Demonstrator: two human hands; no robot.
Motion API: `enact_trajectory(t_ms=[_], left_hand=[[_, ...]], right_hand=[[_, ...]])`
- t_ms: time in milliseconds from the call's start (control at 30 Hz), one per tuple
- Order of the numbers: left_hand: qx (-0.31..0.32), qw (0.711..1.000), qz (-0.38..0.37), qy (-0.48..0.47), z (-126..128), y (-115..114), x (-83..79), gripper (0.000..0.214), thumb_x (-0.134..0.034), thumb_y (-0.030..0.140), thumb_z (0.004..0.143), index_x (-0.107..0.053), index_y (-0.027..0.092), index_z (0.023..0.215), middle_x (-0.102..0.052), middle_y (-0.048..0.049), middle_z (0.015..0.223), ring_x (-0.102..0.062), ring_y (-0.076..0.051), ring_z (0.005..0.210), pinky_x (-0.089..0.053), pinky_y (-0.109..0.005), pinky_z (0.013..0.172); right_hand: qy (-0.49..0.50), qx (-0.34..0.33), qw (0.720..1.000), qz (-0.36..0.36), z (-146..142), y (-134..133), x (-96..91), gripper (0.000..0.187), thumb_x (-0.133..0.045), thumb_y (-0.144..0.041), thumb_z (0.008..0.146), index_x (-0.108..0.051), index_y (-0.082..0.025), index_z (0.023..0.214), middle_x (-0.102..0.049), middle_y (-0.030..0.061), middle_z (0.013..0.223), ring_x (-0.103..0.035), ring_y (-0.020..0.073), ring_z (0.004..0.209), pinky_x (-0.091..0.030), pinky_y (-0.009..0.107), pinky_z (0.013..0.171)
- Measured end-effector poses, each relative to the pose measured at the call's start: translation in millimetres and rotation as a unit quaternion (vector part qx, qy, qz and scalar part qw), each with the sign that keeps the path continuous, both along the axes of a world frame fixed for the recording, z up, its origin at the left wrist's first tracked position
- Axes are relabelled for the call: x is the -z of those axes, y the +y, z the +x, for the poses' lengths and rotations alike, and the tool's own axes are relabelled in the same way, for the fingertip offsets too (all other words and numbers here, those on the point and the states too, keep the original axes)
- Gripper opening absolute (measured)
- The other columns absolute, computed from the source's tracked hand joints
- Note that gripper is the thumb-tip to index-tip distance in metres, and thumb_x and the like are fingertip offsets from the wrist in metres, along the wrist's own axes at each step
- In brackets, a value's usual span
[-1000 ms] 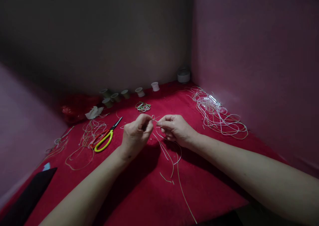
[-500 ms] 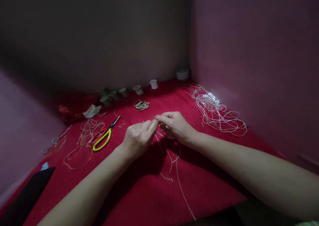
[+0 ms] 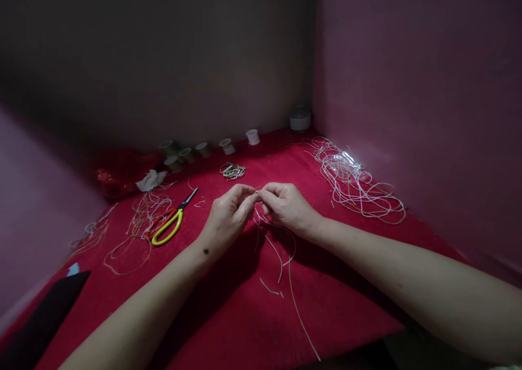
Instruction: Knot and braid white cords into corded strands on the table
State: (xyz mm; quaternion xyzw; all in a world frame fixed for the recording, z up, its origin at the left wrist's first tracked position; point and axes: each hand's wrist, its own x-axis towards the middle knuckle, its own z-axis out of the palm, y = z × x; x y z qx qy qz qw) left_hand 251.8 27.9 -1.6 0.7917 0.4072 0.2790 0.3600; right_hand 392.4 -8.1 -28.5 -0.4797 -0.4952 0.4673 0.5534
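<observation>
My left hand [image 3: 231,209] and my right hand [image 3: 286,204] meet fingertip to fingertip over the middle of the red cloth. Both are closed in a pinch on thin cord [image 3: 290,283], whose pale and tan ends trail below the fingers toward the front edge. The exact spot where the cord is gripped is small and partly covered by my fingers. Beyond my hands lies a small coil of green and white braided cord [image 3: 232,171]. Scissors [image 3: 173,223] with yellow and red handles rest left of my left hand, blades pointing away.
Loose cords [image 3: 354,190] with a shiny plastic wrapper lie by the right wall; another cord tangle [image 3: 142,218] is at left. Several spools [image 3: 227,146] line the back, near a round container [image 3: 300,119]. A red plastic bag [image 3: 122,174] and a dark object [image 3: 49,315] sit left.
My left hand has rolled outward at the wrist, its thumb and index now showing at the pinch. My right hand has hardly moved. The cord ends below have shifted slightly.
</observation>
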Motion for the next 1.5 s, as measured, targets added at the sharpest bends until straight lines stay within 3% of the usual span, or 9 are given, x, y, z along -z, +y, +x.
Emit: enact_trajectory(t_ms=[100, 333, 433, 533, 667, 767, 933, 1133, 1500], left_hand=[[-0.009, 0.996, -0.061, -0.057, 1, 1, 2.9, 0.018, -0.054, 0.034, 0.082, -0.055, 0.018, 0.09, -0.046, 0.0067, 0.052, -0.036, -0.005, 0.041, -0.03, -0.016, 0.041], [-0.018, 0.996, -0.06, -0.067, 3, 1, 1.3, 0.018, -0.055, 0.03, 0.08, -0.054, 0.015, 0.072, -0.045, 0.0051, 0.052, -0.036, -0.004, 0.042, -0.029, -0.015, 0.039], [-0.026, 0.987, -0.13, -0.087, 3, 1, -1.3, 0.02, -0.057, 0.033, 0.079, -0.053, 0.015, 0.071, -0.045, 0.0058, 0.05, -0.034, -0.003, 0.039, -0.025, -0.014, 0.036], [-0.017, 0.967, -0.227, -0.116, 3, 2, -1.9, 0.024, -0.061, 0.035, 0.077, -0.052, 0.015, 0.07, -0.044, 0.0064, 0.049, -0.03, -0.002, 0.035, -0.021, -0.014, 0.033], [0.014, 0.923, -0.345, -0.17, 1, 6, 0.0, 0.022, -0.062, 0.032, 0.077, -0.051, 0.014, 0.069, -0.042, 0.0077, 0.049, -0.024, 0.001, 0.031, -0.016, -0.013, 0.03], [0.023, 0.901, -0.393, -0.184, 1, 9, 0.8, 0.019, -0.061, 0.028, 0.077, -0.053, 0.013, 0.07, -0.041, 0.0081, 0.049, -0.022, 0.002, 0.029, -0.015, -0.012, 0.029], [0.017, 0.901, -0.387, -0.196, 1, 9, 1.7, 0.017, -0.062, 0.027, 0.077, -0.055, 0.012, 0.07, -0.041, 0.0076, 0.048, -0.024, 0.002, 0.028, -0.016, -0.011, 0.028], [0.01, 0.905, -0.381, -0.189, 0, 8, 2.2, 0.018, -0.06, 0.025, 0.078, -0.053, 0.012, 0.068, -0.042, 0.0071, 0.047, -0.023, 0.001, 0.027, -0.017, -0.011, 0.027], [0.022, 0.9, -0.407, -0.153, -1, 8, -6.9, 0.015, -0.059, 0.023, 0.079, -0.054, 0.012, 0.071, -0.046, 0.0052, 0.05, -0.027, -0.001, 0.029, -0.028, -0.015, 0.026]], right_hand=[[-0.004, -0.009, 1.0, -0.003, 0, 1, 1.7, 0.03, -0.047, -0.03, 0.085, -0.048, -0.015, 0.059, -0.043, -0.005, 0.045, -0.035, 0.0031, 0.036, -0.024, 0.017, 0.038], [-0.01, -0.014, 1.0, -0.008, 0, 1, 2.8, 0.03, -0.048, -0.03, 0.085, -0.048, -0.015, 0.058, -0.043, -0.0045, 0.044, -0.035, 0.0039, 0.038, -0.024, 0.018, 0.039], [-0.024, -0.005, 1.0, -0.004, 0, 1, 2.4, 0.03, -0.049, -0.028, 0.084, -0.047, -0.015, 0.057, -0.043, -0.0042, 0.044, -0.035, 0.0039, 0.039, -0.025, 0.018, 0.04], [-0.031, 0.001, 1.0, -0.002, 0, 3, 3.2, 0.028, -0.049, -0.026, 0.084, -0.047, -0.015, 0.057, -0.043, -0.0041, 0.045, -0.036, 0.0038, 0.039, -0.026, 0.018, 0.039], [0.042, 0.014, 0.999, -0.005, 0, 4, 6.4, 0.006, -0.05, -0.024, 0.082, -0.052, -0.017, 0.083, -0.046, -0.0071, 0.049, -0.036, 0.0042, 0.037, -0.027, 0.017, 0.038], [0.065, 0.016, 0.998, 0.017, 2, 3, 6.7, 0.009, -0.051, -0.022, 0.081, -0.051, -0.019, 0.089, -0.048, -0.0076, 0.051, -0.035, 0.0036, 0.037, -0.028, 0.017, 0.039], [0.01, -0.005, 0.999, 0.052, 2, 1, 4.1, 0.005, -0.051, -0.02, 0.081, -0.055, -0.017, 0.082, -0.049, -0.005, 0.054, -0.041, 0.0048, 0.044, -0.032, 0.018, 0.043], [-0.05, 0.019, 0.996, 0.07, 0, 3, 7.3, 0.005, -0.051, -0.019, 0.081, -0.054, -0.015, 0.08, -0.052, -0.0027, 0.059, -0.047, 0.0073, 0.052, -0.038, 0.021, 0.052], [-0.092, 0.032, 0.993, 0.065, 2, 4, 6.6, 0.007, -0.05, -0.016, 0.081, -0.056, -0.014, 0.077, -0.052, -0.0017, 0.059, -0.045, 0.0078, 0.054, -0.036, 0.022, 0.053]])
